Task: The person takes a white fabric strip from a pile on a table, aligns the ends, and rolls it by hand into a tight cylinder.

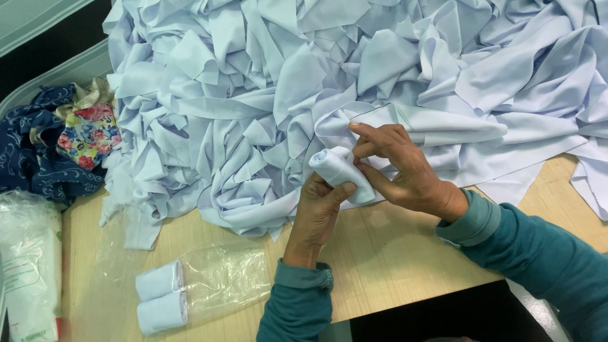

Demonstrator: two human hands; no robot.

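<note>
Pale wood is showing along the near half of the worktable [400,260], while the far half is lying buried under a big heap of light blue fabric strips [381,45]. Both hands are working at the front foot of that heap, with teal sleeves [563,270] reaching in from the bottom edge.

The left hand [317,212] is cupping a small tight roll of light blue cloth [341,174] from below, the thumb pressing across its lower side and the fingers wrapping around behind it (the fingertips themselves are hiding behind the roll). The right hand [401,171] is closing on the same roll from the right, with its fingers bending over the upper end and pinching where the loose tail of the strip is running off into the heap. So the roll is sitting between the two hands, held just above the table edge of the pile, with both hands closed on it.

Two finished rolls [161,297] are lying side by side to the left, partly inside a clear plastic bag [224,277]. Farther left, a white plastic packet [26,267] is lying along the table's edge, and beyond it a bundle of dark blue and flowered cloth [53,144] is resting against the heap.
</note>
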